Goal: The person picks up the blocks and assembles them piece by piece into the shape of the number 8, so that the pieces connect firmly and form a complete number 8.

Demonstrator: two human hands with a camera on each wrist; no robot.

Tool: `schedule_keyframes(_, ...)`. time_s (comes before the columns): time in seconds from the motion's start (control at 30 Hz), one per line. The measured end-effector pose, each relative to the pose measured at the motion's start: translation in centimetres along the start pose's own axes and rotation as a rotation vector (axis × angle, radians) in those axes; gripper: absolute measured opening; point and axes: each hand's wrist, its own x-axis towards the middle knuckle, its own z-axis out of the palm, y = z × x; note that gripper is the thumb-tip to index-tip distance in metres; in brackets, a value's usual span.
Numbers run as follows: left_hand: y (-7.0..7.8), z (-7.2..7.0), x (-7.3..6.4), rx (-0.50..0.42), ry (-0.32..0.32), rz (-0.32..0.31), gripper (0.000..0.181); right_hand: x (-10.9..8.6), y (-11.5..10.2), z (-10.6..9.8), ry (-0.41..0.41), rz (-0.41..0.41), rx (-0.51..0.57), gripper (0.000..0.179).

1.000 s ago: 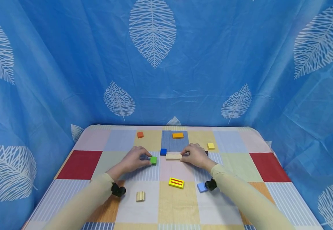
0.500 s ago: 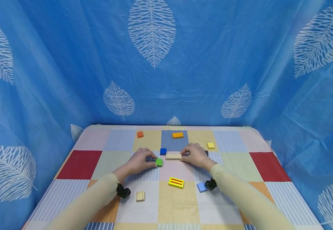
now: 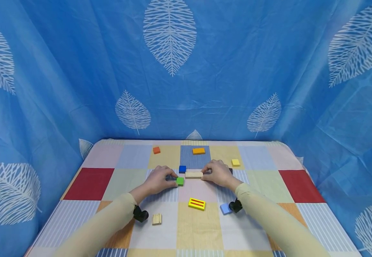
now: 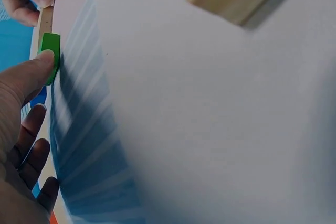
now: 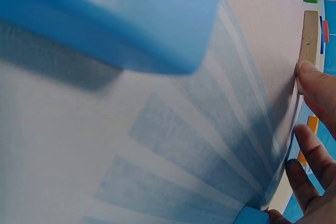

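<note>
Although the head view shows both hands from above, their backs cover most of the fingertips, and a dark thing behind the right hand (image 3: pixel 219 174) is almost wholly hidden. The left wrist view is blurred near the lens, with only part of a pale wooden piece at its top edge. The left hand (image 3: pixel 159 180) lies low on the patchwork cloth (image 3: pixel 199 228), forearm stretched forward, thumb and curled fingers pinching the green block (image 3: pixel 180 181), which sits on the cloth just left of the plain wooden bar (image 3: pixel 194 175). Whether block and bar touch cannot be told. The right hand rests at the bar's right end, fingers bent, thumb pressed to its end face (image 5: pixel 311 70). A blue cube (image 3: pixel 182 169) stands just behind the green block.
</note>
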Motion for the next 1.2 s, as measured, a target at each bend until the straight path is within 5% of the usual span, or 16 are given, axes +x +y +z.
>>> schedule_keyframes(1.2,0.9,-0.1,0.3,0.005,-0.005,-0.05,0.029,0.0,-0.1,-0.2,0.002,-0.011,0.022,0.021)
